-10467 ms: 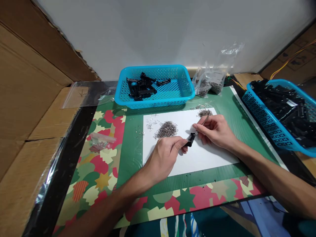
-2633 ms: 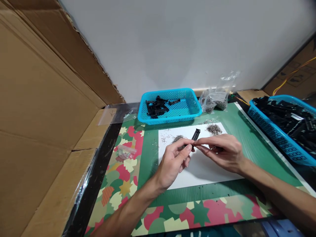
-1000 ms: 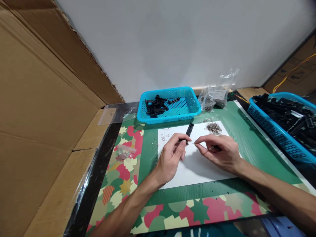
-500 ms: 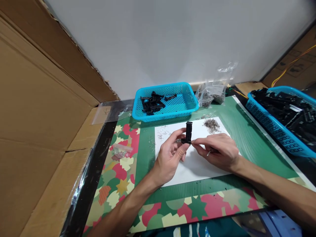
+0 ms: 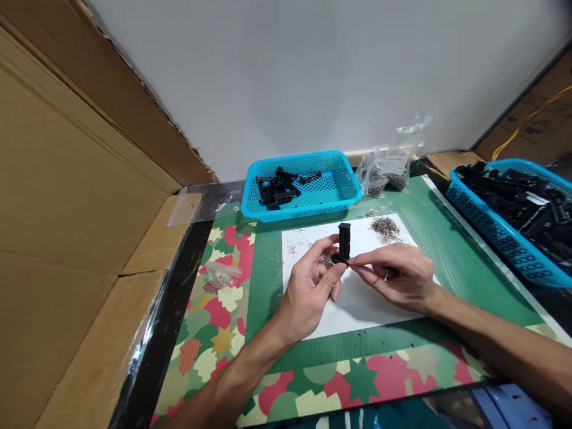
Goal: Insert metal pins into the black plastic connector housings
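Right hand (image 5: 404, 277), earlier apart from black part (image 5: 344, 241), now meets its base; left hand (image 5: 308, 292) grasps part upright above white sheet (image 5: 370, 307). Right fingertips pinched, contents unclear; close contact seemingly calls for steadiness.

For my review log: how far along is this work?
Possibly done: black parts in the middle basket. In hand: a black piece upright in the left hand, right hand at its base. Possibly left: the fuller right basket. Which basket holds finished ones isn't clear.
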A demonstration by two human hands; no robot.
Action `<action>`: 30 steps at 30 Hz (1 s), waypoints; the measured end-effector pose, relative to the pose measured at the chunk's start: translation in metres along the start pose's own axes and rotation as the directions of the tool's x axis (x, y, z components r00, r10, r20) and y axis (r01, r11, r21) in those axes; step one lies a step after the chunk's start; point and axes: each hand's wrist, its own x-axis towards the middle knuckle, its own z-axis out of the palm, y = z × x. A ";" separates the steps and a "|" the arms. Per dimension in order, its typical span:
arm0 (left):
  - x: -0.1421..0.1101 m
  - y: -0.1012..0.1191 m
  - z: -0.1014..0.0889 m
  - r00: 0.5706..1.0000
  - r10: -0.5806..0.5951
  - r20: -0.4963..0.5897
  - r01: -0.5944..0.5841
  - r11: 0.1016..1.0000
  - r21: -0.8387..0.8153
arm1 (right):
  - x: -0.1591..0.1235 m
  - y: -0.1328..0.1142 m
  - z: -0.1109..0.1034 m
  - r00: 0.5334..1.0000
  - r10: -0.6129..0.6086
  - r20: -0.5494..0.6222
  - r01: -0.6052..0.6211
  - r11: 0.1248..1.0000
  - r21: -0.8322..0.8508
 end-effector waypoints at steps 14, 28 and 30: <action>0.002 0.002 0.002 0.990 -0.114 0.088 0.131 0.967 -0.217 | 0.003 0.010 -0.006 0.990 0.069 0.126 -0.073 0.997 0.024; 0.004 0.011 -0.001 0.998 -0.060 -0.012 0.060 0.998 0.015 | 0.006 0.014 -0.009 0.989 0.078 0.125 -0.085 0.995 0.052; 0.004 0.012 -0.001 0.995 0.039 -0.090 -0.025 0.989 0.147 | 0.005 0.014 -0.009 0.987 0.110 0.118 -0.113 0.993 0.020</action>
